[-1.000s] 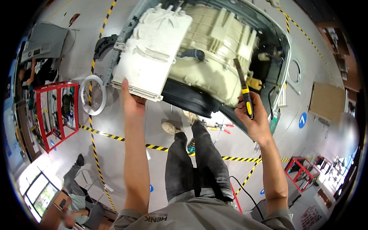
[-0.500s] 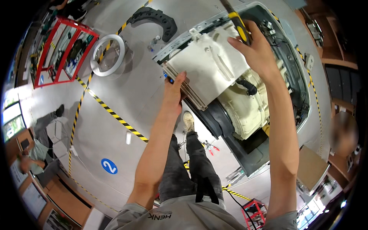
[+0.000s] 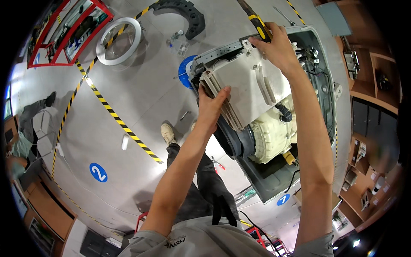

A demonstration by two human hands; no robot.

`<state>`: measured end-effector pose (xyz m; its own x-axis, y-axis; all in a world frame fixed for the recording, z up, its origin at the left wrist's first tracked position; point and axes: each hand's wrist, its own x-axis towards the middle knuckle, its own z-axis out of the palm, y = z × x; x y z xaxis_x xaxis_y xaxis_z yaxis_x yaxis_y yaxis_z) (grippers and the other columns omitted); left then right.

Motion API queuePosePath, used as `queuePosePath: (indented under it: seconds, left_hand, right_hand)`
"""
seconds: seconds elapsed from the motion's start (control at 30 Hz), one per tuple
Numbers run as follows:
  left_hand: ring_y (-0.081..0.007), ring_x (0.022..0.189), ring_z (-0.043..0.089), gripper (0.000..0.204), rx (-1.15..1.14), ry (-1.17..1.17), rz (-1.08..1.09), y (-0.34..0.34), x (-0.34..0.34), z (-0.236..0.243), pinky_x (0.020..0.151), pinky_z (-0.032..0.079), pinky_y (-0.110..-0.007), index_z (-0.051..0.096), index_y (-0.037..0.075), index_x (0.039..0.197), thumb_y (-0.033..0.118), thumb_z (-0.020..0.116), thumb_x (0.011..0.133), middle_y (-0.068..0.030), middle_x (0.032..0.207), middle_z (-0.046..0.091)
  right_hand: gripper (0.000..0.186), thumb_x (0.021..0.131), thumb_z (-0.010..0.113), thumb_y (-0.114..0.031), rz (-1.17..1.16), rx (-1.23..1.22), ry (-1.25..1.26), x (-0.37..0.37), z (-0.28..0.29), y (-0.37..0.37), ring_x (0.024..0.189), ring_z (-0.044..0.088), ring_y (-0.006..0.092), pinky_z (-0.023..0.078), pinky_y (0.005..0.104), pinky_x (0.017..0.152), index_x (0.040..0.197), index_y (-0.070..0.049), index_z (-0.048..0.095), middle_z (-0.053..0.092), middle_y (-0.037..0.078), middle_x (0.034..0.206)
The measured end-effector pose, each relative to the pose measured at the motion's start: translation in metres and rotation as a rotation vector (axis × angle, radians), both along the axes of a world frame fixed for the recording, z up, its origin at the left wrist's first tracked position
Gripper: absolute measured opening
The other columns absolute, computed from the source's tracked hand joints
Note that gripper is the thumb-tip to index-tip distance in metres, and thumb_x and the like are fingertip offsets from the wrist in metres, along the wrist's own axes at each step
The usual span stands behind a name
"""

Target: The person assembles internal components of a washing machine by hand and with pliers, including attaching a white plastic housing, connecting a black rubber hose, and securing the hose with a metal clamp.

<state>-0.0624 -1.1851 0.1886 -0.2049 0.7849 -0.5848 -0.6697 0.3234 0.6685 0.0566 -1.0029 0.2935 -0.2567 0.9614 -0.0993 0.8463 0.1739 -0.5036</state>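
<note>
A washing machine lies opened with its grey cabinet (image 3: 322, 85) around a cream plastic tub (image 3: 272, 135). A dark rubber door gasket (image 3: 229, 137) and a short black ribbed hose (image 3: 284, 112) are fitted to the tub. Over it sits a flat white plastic housing (image 3: 246, 81), probably the detergent drawer's. My left hand (image 3: 209, 109) is closed on the housing's ridged left end, thumb on top. At its far edge, my right hand (image 3: 278, 49) grips a tool with a yellow-and-black handle (image 3: 259, 28); the tool's working end is cut off by the frame.
On the floor lie a round door with a white ring (image 3: 136, 32), a dark curved counterweight (image 3: 195, 21), a clear bottle (image 3: 177, 43), a screwdriver (image 3: 284, 15) and red-handled pliers (image 3: 218, 164). Left stand a red cart (image 3: 62, 36) and a seated person (image 3: 21, 145).
The view has shifted and one foot has stepped left. My right hand has come to the housing's far edge with the tool. My left hand stays on the ridged end.
</note>
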Motion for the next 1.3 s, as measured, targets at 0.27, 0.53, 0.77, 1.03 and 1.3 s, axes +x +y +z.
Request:
queuePosePath:
  seconds: [0.27, 0.53, 0.77, 1.03, 1.3]
  left_hand:
    - [-0.0173, 0.088, 0.058, 0.071, 0.044, 0.015, 0.014, 0.006, -0.001, 0.010, 0.078, 0.049, -0.031, 0.031, 0.001, 0.124, 0.023, 0.076, 0.075, -0.0106, 0.104, 0.055]
    - [-0.0310, 0.114, 0.047, 0.095, 0.061, 0.182, 0.177, 0.007, 0.018, -0.008, 0.099, 0.038, -0.038, 0.026, -0.008, 0.133, 0.032, 0.082, 0.068, -0.0225, 0.123, 0.044]
    - [-0.0414, 0.124, 0.035, 0.112, -0.163, 0.425, 0.127, -0.018, 0.041, 0.029, 0.104, 0.032, -0.042, 0.007, -0.009, 0.140, 0.041, 0.078, 0.070, -0.0310, 0.132, 0.029]
    - [-0.0417, 0.124, 0.038, 0.119, -0.017, 0.144, 0.082, -0.038, 0.038, 0.047, 0.105, 0.034, -0.038, -0.012, -0.009, 0.141, 0.031, 0.077, 0.072, -0.0310, 0.134, 0.026]
    - [-0.0468, 0.114, 0.045, 0.125, 0.077, 0.131, 0.036, -0.046, 0.034, 0.036, 0.096, 0.043, -0.041, -0.019, -0.005, 0.140, 0.033, 0.078, 0.071, -0.0323, 0.129, 0.027]
  right_hand:
    - [0.070, 0.073, 0.076, -0.036, 0.060, -0.054, -0.053, 0.000, -0.014, 0.009, 0.094, 0.058, 0.0313, 0.048, 0.0355, 0.081, 0.125, 0.002, 0.047, 0.047, 0.023, 0.119]
    - [0.061, 0.078, 0.074, -0.024, 0.071, -0.206, 0.066, -0.005, -0.010, 0.012, 0.062, 0.053, 0.0113, 0.045, 0.0259, 0.055, 0.121, 0.010, 0.046, 0.057, 0.008, 0.079]
    - [0.053, 0.083, 0.071, -0.024, 0.021, -0.405, 0.130, -0.005, -0.007, 0.013, 0.066, 0.047, 0.0093, 0.040, 0.0238, 0.060, 0.120, 0.005, 0.046, 0.052, 0.001, 0.077]
    - [0.047, 0.086, 0.067, -0.029, 0.051, -0.439, 0.044, -0.007, 0.000, 0.019, 0.079, 0.045, 0.0075, 0.037, 0.0219, 0.073, 0.119, 0.000, 0.048, 0.050, -0.002, 0.088]
    - [0.031, 0.089, 0.065, -0.027, -0.019, -0.432, -0.031, -0.001, 0.001, 0.023, 0.075, 0.044, 0.0061, 0.036, 0.0202, 0.067, 0.109, -0.007, 0.054, 0.049, -0.004, 0.083]
